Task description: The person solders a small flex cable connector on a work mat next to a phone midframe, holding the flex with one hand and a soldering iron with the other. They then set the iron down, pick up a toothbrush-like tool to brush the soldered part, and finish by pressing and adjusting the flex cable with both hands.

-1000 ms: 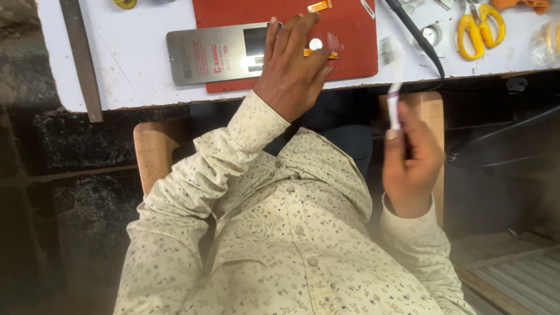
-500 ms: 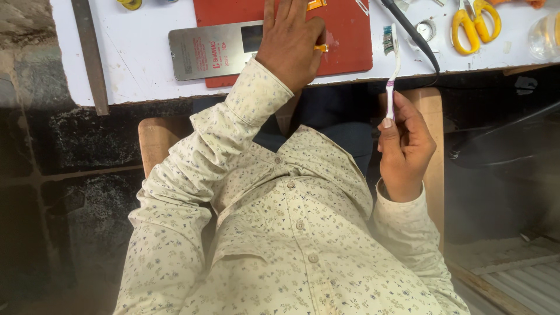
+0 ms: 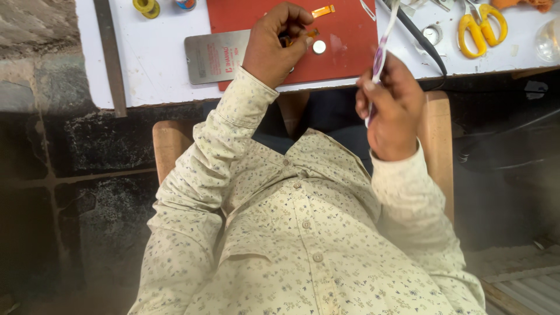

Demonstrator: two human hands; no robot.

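My left hand point(image 3: 273, 45) rests on a red mat point(image 3: 347, 38) on the white table point(image 3: 157, 70), its fingertips pinched on a small orange part point(image 3: 311, 33). A small round silver piece point(image 3: 319, 47) lies just right of those fingers. My right hand point(image 3: 389, 111) is held in front of the table edge, gripping a thin white and purple brush-like tool point(image 3: 382, 44) that points up over the mat. A flat grey metal plate point(image 3: 213, 55) lies partly under the left hand.
An orange flex strip point(image 3: 322, 10) lies at the mat's top. Yellow-handled scissors point(image 3: 481, 26), a black cable point(image 3: 420, 41), a long metal bar point(image 3: 111, 55) and a yellow roll point(image 3: 146, 6) lie on the table. I sit on a wooden chair point(image 3: 169, 146).
My left hand's flat fingers have curled into a pinch on the small orange part. My right hand has risen with the tool toward the mat.
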